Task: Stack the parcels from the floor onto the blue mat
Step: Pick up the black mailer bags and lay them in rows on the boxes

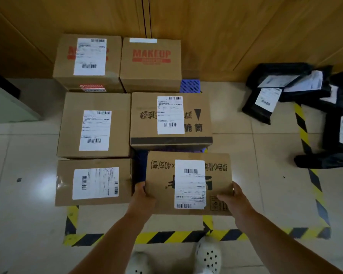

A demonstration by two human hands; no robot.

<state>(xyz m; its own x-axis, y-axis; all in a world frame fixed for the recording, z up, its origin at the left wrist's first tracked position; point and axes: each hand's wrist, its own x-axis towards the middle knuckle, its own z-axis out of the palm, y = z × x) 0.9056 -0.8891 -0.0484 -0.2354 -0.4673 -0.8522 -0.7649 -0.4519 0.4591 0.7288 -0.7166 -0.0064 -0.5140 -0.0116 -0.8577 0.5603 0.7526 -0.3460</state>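
While five cardboard boxes (pixel 95 123) already cover the blue mat (pixel 190 86), the left hand (pixel 142 192) and right hand (pixel 233 196) clamp a sixth box (pixel 188 182) over the last gap, with black mailer bags (pixel 281 89) left on the floor (pixel 246 155)

My hands, left (pixel 142 194) and right (pixel 233 198), are holding a box (pixel 188 182) at the near right of five boxes (pixel 94 125) sitting in two columns; the mat (pixel 190 86) is peeking out behind, and bagged parcels (pixel 297 95) are lying far right.
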